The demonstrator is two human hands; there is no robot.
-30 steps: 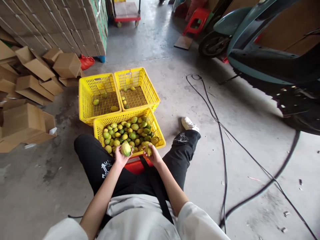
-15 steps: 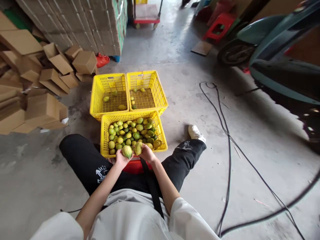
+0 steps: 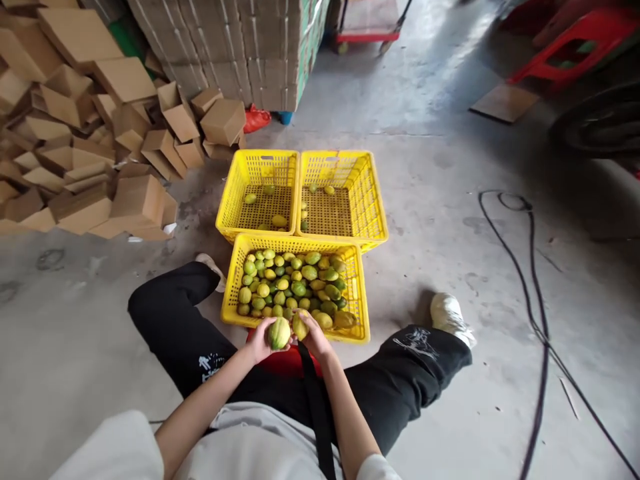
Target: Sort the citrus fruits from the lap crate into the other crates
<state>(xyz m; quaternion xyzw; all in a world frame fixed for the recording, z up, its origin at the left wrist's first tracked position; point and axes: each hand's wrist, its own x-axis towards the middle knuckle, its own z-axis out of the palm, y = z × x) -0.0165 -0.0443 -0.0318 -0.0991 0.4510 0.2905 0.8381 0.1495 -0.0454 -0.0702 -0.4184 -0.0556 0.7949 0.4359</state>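
Just in front of the near crate's front edge, my left hand (image 3: 261, 343) holds a round yellow-green fruit (image 3: 279, 333). Close beside it, my right hand (image 3: 315, 336) is closed on a smaller yellowish fruit (image 3: 301, 326). The two hands are nearly touching. The near yellow crate (image 3: 364, 313) holds many green and yellow fruits (image 3: 299, 289). Behind it stand a left yellow crate (image 3: 226, 200) and a right yellow crate (image 3: 373, 200), side by side, each with several fruits on the bottom.
Open cardboard boxes (image 3: 137, 203) are heaped at the left, beside a tall stack of cartons (image 3: 250, 60). A red trolley (image 3: 367, 37) is at the back. A black cable (image 3: 543, 320) and a red stool (image 3: 575, 50) lie to the right.
The view has turned to the left, so the crates and boxes appear further right and most of the scooter is out of frame. Both hands still hold their fruits.
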